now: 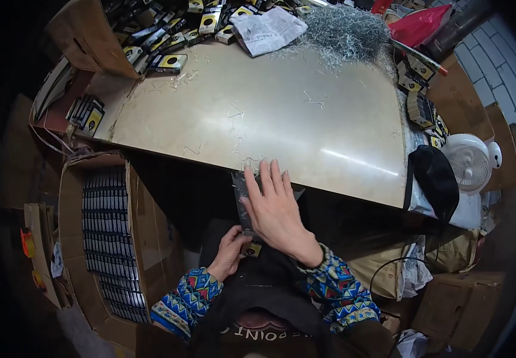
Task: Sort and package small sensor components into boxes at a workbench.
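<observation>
At the table's near edge, my right hand (274,212) is spread flat, palm down, with its fingers stretched over a few thin bent wire pieces (249,162). Under it a dark, see-through plastic strip (243,200) hangs from the edge toward my lap. Lower down, my left hand (230,253) is closed around a small black-and-yellow box (250,249) just below the strip's end. Most of that box is hidden by fingers and shadow. More bent wire pieces (236,110) lie scattered on the pale table top (329,131).
A tangled heap of wire pieces (347,33) and a crumpled white cloth (268,30) lie at the back, beside piled small boxes (210,21). Left stands a carton (141,227) packed with rows of boxes. A white fan (466,162) and black cloth (434,182) are right.
</observation>
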Tool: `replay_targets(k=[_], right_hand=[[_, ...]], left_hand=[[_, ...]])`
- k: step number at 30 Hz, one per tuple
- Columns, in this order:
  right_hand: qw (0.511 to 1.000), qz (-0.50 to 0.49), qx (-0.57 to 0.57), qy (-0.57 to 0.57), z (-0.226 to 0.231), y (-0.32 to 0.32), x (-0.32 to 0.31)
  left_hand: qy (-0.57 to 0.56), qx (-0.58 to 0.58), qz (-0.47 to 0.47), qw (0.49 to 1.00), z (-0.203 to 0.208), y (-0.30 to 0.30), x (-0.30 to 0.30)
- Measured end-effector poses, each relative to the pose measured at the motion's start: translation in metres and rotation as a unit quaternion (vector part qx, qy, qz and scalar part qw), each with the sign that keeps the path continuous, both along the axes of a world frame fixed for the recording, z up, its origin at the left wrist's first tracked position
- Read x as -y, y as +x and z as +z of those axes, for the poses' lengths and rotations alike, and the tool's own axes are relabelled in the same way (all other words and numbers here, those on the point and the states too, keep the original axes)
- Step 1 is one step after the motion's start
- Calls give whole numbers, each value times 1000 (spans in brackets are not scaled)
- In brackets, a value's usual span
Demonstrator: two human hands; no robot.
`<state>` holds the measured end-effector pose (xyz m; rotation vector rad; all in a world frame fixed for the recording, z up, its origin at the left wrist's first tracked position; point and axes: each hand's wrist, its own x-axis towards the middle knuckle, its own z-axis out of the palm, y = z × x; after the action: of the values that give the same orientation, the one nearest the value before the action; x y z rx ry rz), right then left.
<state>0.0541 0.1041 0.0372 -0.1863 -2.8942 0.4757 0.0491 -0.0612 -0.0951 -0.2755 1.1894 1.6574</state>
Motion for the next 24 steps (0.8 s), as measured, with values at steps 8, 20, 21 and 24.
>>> replay_targets(k=[8, 20, 21, 24], right_hand=[[979, 25, -50, -196, 7, 31, -34], [943, 234, 58, -228, -46, 68, 9], [955, 163, 61, -238, -38, 68, 6], [963, 112, 82, -231, -41, 69, -8]], left_hand=[[33, -69, 14, 997, 12, 2, -4], [-150, -591, -173, 773, 1, 19, 27], [-155, -627, -177, 743, 12, 17, 32], [-132, -642, -156, 739, 49, 13, 18]])
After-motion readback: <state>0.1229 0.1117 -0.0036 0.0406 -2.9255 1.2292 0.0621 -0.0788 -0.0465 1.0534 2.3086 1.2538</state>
